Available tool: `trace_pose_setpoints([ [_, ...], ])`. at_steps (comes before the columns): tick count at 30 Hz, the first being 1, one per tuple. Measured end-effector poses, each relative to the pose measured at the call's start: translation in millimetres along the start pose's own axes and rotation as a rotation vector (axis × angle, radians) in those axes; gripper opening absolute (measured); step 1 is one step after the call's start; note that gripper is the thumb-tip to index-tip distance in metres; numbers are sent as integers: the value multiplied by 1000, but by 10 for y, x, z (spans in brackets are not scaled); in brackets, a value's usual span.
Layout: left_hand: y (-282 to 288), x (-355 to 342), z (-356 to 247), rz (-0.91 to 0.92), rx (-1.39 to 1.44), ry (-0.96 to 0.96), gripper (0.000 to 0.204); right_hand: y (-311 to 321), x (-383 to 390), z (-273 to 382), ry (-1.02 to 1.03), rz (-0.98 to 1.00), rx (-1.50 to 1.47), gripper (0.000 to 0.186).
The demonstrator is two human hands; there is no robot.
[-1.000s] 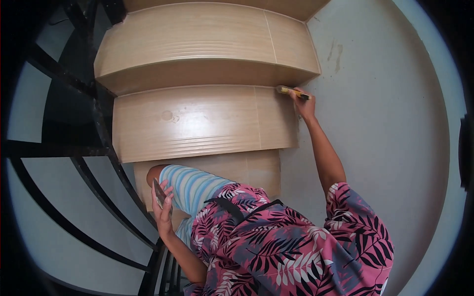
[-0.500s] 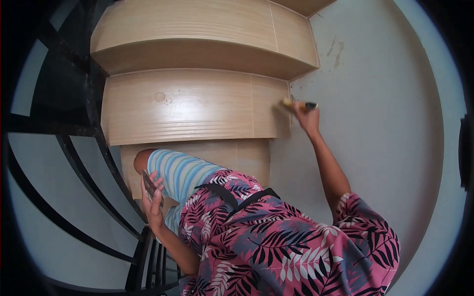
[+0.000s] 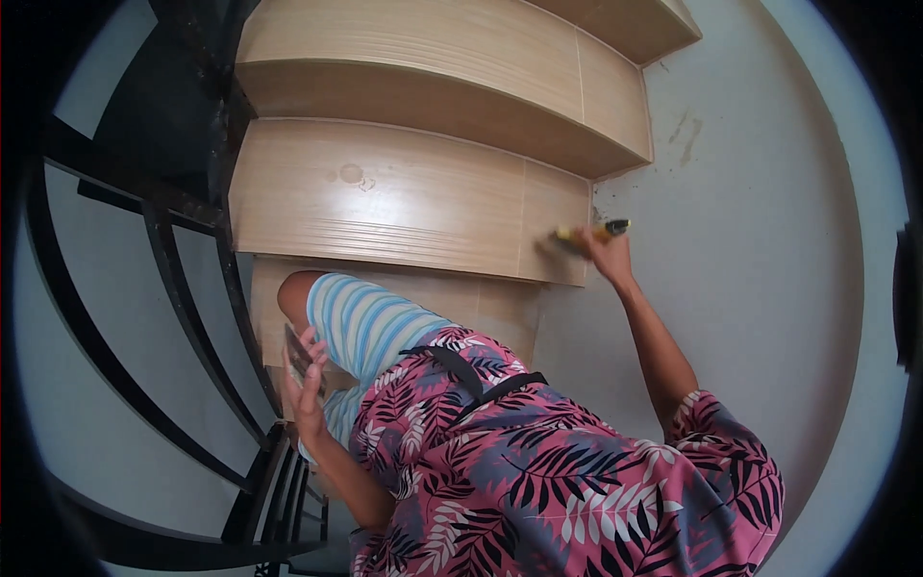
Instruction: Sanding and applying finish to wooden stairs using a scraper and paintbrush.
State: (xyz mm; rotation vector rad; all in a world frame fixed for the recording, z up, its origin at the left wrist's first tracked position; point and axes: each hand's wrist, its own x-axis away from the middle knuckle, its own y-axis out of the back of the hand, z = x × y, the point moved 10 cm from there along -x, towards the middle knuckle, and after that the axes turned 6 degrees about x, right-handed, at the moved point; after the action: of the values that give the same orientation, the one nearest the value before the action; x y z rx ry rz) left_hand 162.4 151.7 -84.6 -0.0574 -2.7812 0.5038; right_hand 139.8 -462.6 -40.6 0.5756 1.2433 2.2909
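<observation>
My right hand [image 3: 608,258] is closed round what looks like a brush [image 3: 603,231] with a yellow and black handle. Its working end is blurred and sits over the right end of a wood-look stair tread [image 3: 433,207], close to the wall. Low on the left, beside my knee, my left hand [image 3: 308,389] grips a thin, flat, dark object [image 3: 296,351]. That object is seen nearly edge-on, so its kind is unclear. A brownish ring-shaped stain [image 3: 352,174] marks the tread left of the brush.
Further steps [image 3: 413,43] rise beyond this tread. A black metal railing [image 3: 154,385] runs along the left. On the right stands a pale wall [image 3: 750,240] with brown smears [image 3: 687,139] and small dark specks by the tread corner. My bent leg [image 3: 365,317] is on the stairs below.
The view has turned and shifted, so the steps sit further right and tilted. My right hand with the brush has moved nearer the tread's front edge. My left hand keeps its hold.
</observation>
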Motion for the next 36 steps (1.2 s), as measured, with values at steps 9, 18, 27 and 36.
trace_pose_setpoints([
  [9,-508,-138,-302,137,-106,12,89,-1009,-427,2345,872,214,-450,25],
  [18,-177,-67,-216,126,-54,-18,90,-751,223,688,451,647,48,22],
  [27,-473,-286,-335,204,-62,-18,93,268,-546,65,106,-253,192,45],
  [36,-111,-126,-269,116,-71,-39,90,57,373,-411,125,113,529,40],
])
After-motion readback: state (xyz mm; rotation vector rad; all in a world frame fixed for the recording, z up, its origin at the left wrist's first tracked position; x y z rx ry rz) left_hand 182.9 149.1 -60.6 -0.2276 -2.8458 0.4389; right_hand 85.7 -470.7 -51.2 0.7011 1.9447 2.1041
